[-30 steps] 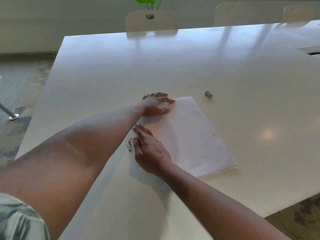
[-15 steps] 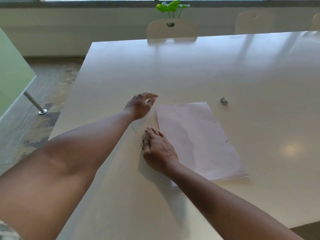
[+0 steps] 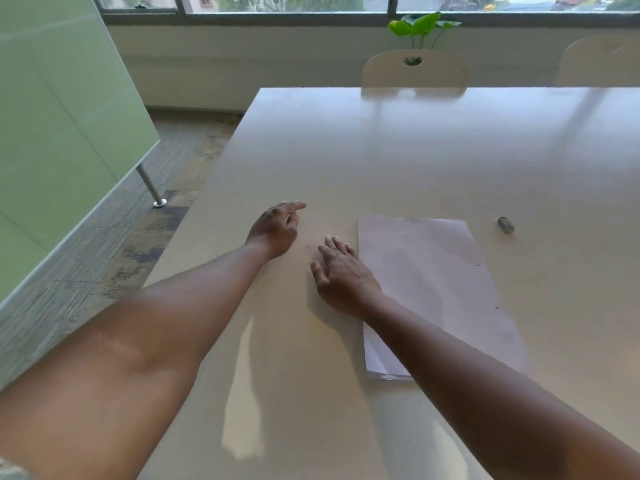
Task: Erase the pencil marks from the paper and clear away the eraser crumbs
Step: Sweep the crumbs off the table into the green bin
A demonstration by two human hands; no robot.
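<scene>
White paper (image 3: 433, 285) lies at three o'clock of my flat, loose right hand (image 3: 341, 277); my left hand (image 3: 277, 228) hangs relaxed, holding nothing.

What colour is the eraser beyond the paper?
Grey eraser, seen best in the head view.

Glossy smooth table (image 3: 398, 161) w/ reflections, matt paper (image 3: 433, 271), frosted glass panel (image 3: 52, 133), shiny metal leg (image 3: 149, 185).

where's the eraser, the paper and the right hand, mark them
eraser (image 3: 505, 225), head view, middle of its top face
paper (image 3: 436, 271), head view, bare middle of the sheet
right hand (image 3: 343, 277), head view, back of the hand
</scene>
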